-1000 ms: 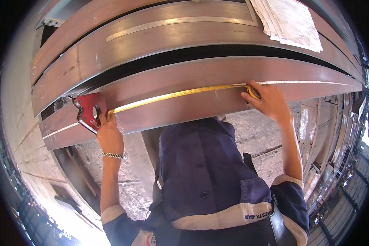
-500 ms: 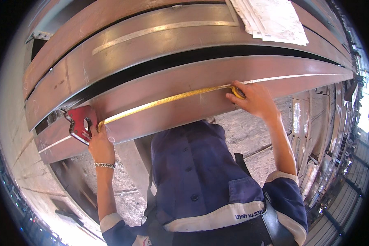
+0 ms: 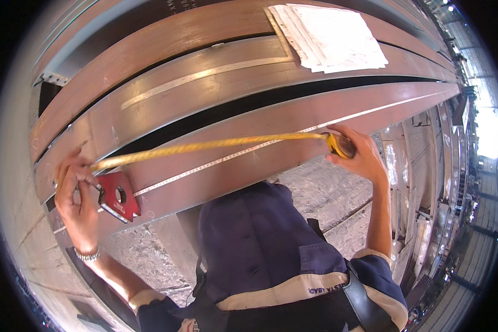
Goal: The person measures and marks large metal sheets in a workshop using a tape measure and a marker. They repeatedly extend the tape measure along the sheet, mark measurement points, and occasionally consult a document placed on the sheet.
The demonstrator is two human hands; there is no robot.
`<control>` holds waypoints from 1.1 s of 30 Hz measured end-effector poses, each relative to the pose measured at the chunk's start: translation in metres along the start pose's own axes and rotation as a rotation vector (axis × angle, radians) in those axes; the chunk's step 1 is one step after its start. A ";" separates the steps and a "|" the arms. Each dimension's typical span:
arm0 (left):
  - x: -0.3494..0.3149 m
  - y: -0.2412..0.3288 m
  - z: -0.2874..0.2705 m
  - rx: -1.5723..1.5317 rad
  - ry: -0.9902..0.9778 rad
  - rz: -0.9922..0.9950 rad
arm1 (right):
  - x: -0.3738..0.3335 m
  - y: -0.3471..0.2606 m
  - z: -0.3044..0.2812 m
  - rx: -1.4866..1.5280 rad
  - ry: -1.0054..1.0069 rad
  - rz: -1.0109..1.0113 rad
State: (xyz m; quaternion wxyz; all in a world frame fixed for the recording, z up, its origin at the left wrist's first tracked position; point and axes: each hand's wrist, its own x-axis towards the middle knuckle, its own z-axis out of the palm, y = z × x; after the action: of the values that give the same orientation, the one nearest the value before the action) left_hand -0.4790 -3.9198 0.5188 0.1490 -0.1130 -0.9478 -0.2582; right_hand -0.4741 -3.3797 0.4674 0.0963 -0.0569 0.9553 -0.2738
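Note:
My right hand (image 3: 365,157) grips the yellow-and-black case of a tape measure (image 3: 340,145) above the near steel beam (image 3: 249,171). From the case a yellow tape blade (image 3: 205,145) stretches leftward through the air, a little blurred. Its far end meets the fingers of my left hand (image 3: 76,191), which are closed on it beside the beam's left end. Just right of that hand a red magnetic welding square (image 3: 118,196) with a round hole stands on the beam. Beneath the yellow blade, a white measuring tape (image 3: 221,160) lies lengthwise on the beam.
Behind a dark gap lies another steel beam (image 3: 166,105), carrying a large L-shaped metal square (image 3: 205,72). Stacked white papers (image 3: 332,39) rest over the square's right end. Stained floor slabs (image 3: 321,188) show below the near beam, and long metal pieces (image 3: 426,182) lie to the right.
The yellow blade has lifted off the near beam. My left hand has moved left with its end, away from the red square's right side; my right hand has shifted slightly right and down.

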 end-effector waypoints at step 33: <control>-0.093 0.076 0.222 -0.311 -0.266 -0.212 | 0.061 0.002 0.055 -0.130 0.137 -0.001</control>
State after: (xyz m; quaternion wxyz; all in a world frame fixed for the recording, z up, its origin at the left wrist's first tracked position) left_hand -0.4198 -3.7527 0.3390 -0.0244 -0.0672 -0.9144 -0.3984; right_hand -0.5215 -3.4154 0.4113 0.0266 -0.0447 0.9753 -0.2147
